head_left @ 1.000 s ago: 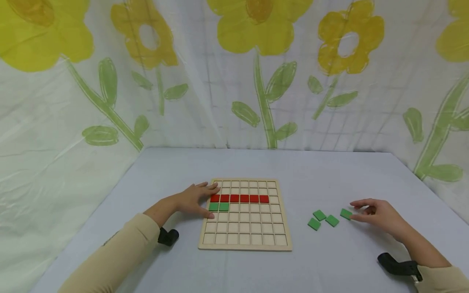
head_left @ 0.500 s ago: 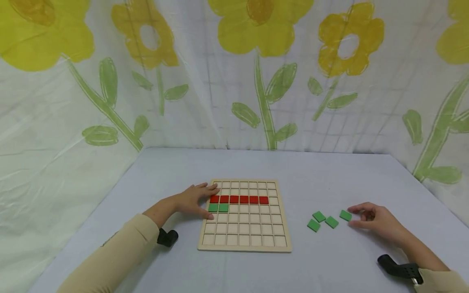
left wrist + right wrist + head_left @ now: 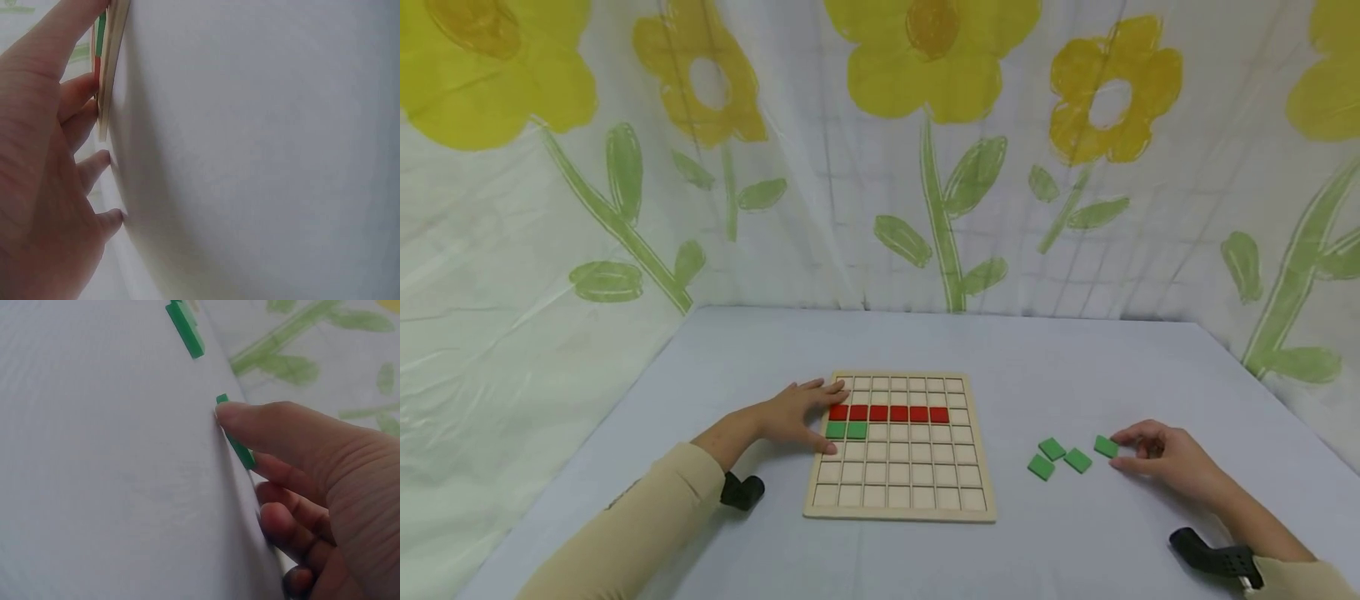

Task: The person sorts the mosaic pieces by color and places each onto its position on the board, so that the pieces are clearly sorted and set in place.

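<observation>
My left hand [image 3: 792, 414] rests at the left edge of a wooden grid board [image 3: 900, 518], fingers spread and thumb lying over its frame. Two green tiles [image 3: 856, 430] lie in one row of the board, below a row of several red tiles [image 3: 898, 414]. Further right, the thumb and index finger of my right hand [image 3: 1172, 456] pinch a green square tile [image 3: 240, 450] by its edges, low at the tabletop. In the right wrist view the thumb partly hides that tile, and the other fingers are curled.
Three loose green tiles [image 3: 1078, 461] lie between the board and my right hand. The white table [image 3: 760, 342] ends at the back against a hanging sheet [image 3: 820, 250] painted with yellow flowers. A black wrist camera [image 3: 1210, 554] sits below my right hand.
My right thumb and index finger have come in around the green tile, which has stayed in place on the table. The left hand and the board hold still; the view tilts slightly up.
</observation>
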### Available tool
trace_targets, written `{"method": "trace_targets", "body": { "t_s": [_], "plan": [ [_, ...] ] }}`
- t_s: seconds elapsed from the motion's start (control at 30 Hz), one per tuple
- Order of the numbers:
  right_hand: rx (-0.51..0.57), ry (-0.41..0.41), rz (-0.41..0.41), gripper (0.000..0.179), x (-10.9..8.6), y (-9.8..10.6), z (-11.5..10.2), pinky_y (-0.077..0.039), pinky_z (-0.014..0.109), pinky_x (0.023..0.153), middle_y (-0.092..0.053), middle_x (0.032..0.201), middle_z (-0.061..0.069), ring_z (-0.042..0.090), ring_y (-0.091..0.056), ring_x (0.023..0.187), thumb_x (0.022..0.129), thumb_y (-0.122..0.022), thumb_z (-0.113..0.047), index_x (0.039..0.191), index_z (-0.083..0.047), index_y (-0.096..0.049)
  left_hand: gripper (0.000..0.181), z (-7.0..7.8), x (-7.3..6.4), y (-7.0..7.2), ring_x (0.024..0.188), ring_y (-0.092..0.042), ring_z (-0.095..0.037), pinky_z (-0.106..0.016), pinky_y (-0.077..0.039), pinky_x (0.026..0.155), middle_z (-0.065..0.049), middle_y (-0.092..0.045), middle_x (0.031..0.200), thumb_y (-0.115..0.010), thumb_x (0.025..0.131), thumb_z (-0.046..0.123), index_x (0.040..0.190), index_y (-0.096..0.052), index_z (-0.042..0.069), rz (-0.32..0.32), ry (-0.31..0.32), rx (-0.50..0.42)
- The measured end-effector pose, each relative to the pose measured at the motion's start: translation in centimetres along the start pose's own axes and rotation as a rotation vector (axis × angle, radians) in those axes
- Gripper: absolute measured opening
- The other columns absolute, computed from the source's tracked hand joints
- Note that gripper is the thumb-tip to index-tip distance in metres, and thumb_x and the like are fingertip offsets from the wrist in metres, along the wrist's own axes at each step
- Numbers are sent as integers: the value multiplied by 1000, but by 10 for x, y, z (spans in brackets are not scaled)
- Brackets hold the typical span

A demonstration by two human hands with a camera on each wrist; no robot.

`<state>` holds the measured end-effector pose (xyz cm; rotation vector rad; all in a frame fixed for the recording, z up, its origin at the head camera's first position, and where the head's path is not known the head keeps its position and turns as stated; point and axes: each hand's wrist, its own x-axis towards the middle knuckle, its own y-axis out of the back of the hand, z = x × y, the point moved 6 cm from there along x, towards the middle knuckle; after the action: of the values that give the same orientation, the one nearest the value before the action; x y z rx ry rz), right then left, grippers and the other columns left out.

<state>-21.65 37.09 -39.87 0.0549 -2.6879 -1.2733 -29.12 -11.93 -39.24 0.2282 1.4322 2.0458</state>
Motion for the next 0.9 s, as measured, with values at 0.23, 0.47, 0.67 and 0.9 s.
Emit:
{"method": "trace_targets", "body": {
  "t_s": [0.23,0.47,0.67,0.9],
  "plan": [
    [-16,108,65,25,1,-3,-7,-36,20,54,-54,81,-14,0,-43,63,74,-77,-16,95,-4,-69,88,0,0,-1,145,-8,-31,-60,-3,113,4,-21,155,-70,73,57,145,-34,23,4,0,12],
    [-44,12,38,28,1,-3,-6,-37,20,53,-55,71,-5,0,-43,61,77,-76,-20,98,-3,-68,88,0,0,-1,145,-7,-32,-61,-3,113,4,-21,156,-70,73,57,145,-34,21,-1,-7,11],
    [-80,2,20,30,3,-2,-12,-36,20,49,-57,68,-3,0,-43,58,77,-76,-19,99,-1,-69,88,0,0,1,145,-7,-32,-61,-3,113,3,-20,156,-69,74,57,146,-33,22,-3,-9,12],
    [-112,99,40,24,6,2,-23,-35,20,47,-56,65,-4,-2,-41,56,76,-75,-13,95,-1,-70,89,-1,2,0,145,-8,-33,-62,-3,112,2,-21,156,-70,73,57,146,-33,20,0,-7,15]
  ]
}}
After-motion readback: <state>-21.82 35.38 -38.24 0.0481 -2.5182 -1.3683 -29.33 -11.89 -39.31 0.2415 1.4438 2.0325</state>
